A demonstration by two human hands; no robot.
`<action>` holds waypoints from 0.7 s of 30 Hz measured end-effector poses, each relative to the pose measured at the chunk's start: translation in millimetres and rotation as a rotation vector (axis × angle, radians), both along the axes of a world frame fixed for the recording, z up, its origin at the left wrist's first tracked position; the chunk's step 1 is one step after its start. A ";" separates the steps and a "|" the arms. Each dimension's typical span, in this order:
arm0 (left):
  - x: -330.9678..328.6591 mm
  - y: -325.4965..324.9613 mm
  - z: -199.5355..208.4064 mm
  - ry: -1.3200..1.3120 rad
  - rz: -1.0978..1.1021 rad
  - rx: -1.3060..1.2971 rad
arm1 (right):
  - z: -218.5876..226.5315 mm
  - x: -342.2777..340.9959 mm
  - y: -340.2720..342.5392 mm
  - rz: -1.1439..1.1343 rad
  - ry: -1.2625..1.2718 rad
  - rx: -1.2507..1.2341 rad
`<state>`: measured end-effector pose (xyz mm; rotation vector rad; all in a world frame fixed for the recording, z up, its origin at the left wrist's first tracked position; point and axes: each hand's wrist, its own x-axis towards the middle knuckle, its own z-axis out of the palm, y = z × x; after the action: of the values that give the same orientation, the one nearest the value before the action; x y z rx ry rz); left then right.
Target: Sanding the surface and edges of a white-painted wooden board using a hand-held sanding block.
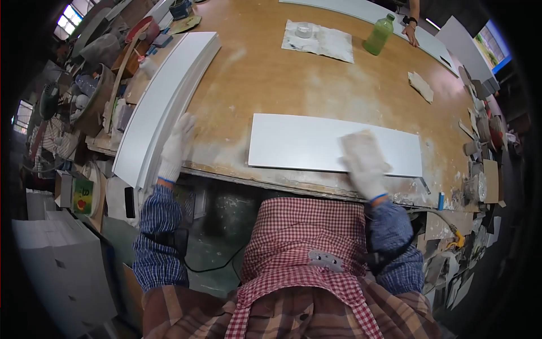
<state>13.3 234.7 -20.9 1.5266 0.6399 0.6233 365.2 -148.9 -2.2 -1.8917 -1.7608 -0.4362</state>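
Note:
A long white board (305,141) lies flat along the near edge of the table. On its right part my right hand (368,176), in a white knitted glove, presses a pale beige folded cloth (361,144); both are slightly blurred. To the left, several long white boards form a stack (164,96) that reaches past the table's near edge. My left hand (177,148), gloved too, rests against the stack's right side. Its fingers are stretched along the boards and do not wrap round them.
A green bottle (379,35) and a clear round container (304,30) on white paper stand farther back. At the far right, a co-worker's hand (410,35) touches another white board (435,48). A torn paper piece (420,86) lies nearby. Tubs and tools crowd the left side.

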 end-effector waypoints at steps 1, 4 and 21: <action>-22.9 -0.5 -6.5 0.010 0.036 0.004 | -26.1 33.7 -49.8 -0.389 0.174 -0.168; -35.5 -21.6 -3.1 0.030 0.089 -0.051 | -58.1 105.9 -126.1 -0.772 -0.055 -0.249; 131.2 -125.2 24.6 0.486 -0.147 0.599 | -26.2 8.1 40.1 -0.311 0.138 0.134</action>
<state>144.5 109.5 3.7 2.3028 0.7305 0.3383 373.4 -108.8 -28.3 -2.0510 -1.3206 -0.5089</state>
